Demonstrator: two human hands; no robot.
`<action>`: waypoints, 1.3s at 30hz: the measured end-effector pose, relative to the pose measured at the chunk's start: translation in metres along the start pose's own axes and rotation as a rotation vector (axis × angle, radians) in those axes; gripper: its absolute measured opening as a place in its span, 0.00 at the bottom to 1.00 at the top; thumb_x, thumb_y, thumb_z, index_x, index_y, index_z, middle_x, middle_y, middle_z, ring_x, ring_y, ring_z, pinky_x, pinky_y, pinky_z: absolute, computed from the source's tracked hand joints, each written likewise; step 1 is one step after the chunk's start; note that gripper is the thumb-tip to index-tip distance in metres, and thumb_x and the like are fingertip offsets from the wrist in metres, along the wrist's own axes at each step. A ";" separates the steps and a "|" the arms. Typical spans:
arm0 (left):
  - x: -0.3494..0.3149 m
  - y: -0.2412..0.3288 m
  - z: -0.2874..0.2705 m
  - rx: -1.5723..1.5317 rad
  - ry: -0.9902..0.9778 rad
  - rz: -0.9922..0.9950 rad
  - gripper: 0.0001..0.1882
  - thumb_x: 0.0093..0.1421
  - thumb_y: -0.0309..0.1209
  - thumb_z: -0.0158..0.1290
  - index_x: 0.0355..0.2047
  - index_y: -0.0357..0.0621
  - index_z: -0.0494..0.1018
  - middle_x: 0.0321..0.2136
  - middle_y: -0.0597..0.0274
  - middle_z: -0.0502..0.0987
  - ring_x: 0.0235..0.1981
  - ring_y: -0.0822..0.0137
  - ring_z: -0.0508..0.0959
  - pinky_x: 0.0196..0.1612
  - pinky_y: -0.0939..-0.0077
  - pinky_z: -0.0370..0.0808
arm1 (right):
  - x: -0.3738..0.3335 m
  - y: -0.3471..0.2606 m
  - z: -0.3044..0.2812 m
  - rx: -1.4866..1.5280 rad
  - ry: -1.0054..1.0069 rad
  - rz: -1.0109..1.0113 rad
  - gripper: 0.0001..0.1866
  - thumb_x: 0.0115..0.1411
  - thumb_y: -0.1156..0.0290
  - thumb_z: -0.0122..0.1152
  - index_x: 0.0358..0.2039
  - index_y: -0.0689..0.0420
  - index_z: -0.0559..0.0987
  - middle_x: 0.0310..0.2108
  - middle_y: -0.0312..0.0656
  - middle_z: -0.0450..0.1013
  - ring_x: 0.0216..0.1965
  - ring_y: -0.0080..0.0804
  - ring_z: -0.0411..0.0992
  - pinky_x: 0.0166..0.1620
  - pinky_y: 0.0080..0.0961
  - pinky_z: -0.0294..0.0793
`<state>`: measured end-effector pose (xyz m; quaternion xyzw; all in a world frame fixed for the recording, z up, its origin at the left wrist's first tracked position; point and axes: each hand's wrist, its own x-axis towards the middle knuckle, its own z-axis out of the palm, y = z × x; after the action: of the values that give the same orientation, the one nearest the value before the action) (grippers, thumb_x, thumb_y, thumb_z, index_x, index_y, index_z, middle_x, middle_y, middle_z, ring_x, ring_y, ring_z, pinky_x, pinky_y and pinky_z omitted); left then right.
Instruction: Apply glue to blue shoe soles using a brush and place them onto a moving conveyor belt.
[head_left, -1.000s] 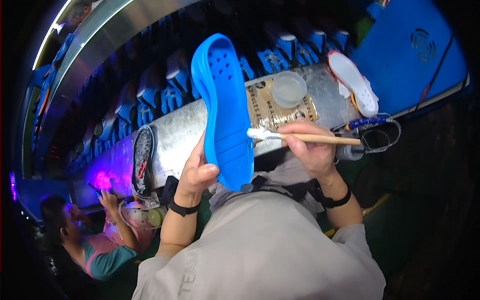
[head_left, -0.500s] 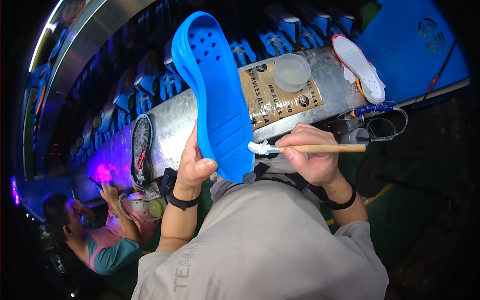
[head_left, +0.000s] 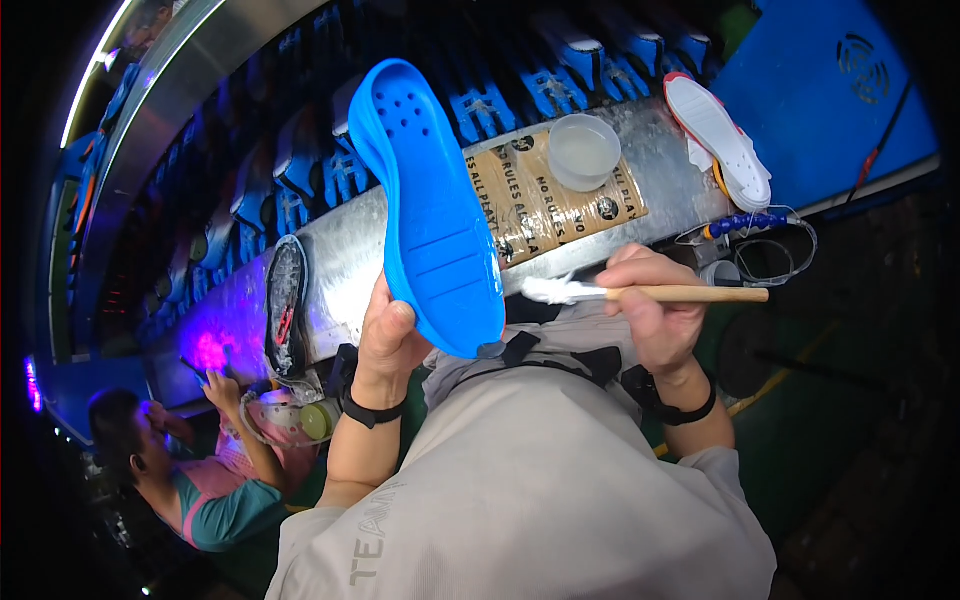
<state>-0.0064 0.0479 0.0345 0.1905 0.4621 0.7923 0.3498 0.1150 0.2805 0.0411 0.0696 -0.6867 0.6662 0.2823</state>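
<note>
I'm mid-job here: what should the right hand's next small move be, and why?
I'd probably ease the brush slightly left until its white tip meets the blue sole. The right hand has it aimed at the sole's edge with a small gap between, and the left hand is holding the sole.

this looks like a shoe workshop. a loose blue sole (head_left: 435,235), lined-up blue shoes (head_left: 555,88) and a metal bench (head_left: 340,262) show it.
</note>
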 end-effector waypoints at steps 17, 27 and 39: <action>0.142 0.144 0.073 -0.168 -0.455 0.176 0.36 0.68 0.52 0.37 0.63 0.31 0.60 0.55 0.40 0.72 0.54 0.48 0.76 0.57 0.53 0.72 | -0.034 0.007 -0.042 0.053 0.492 -0.018 0.10 0.62 0.71 0.55 0.37 0.65 0.79 0.28 0.40 0.71 0.27 0.22 0.67 0.34 0.18 0.66; 0.220 0.210 0.109 0.397 -0.311 0.483 0.23 0.64 0.37 0.57 0.53 0.31 0.72 0.42 0.51 0.79 0.41 0.57 0.83 0.42 0.66 0.82 | -0.065 0.027 -0.046 0.005 0.451 0.031 0.11 0.63 0.68 0.54 0.38 0.65 0.76 0.28 0.38 0.68 0.29 0.22 0.64 0.36 0.19 0.65; 0.008 0.431 -0.259 1.600 1.943 0.025 0.39 0.56 0.51 0.54 0.63 0.43 0.64 0.51 0.41 0.77 0.54 0.52 0.77 0.59 0.59 0.70 | -0.045 0.038 -0.029 -0.033 0.345 0.191 0.12 0.64 0.66 0.55 0.38 0.64 0.76 0.27 0.37 0.68 0.28 0.20 0.66 0.33 0.17 0.65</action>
<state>-0.3364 -0.2430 0.2782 -0.3075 0.8765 0.1070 -0.3547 0.1430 0.2998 -0.0152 -0.1158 -0.6424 0.6806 0.3326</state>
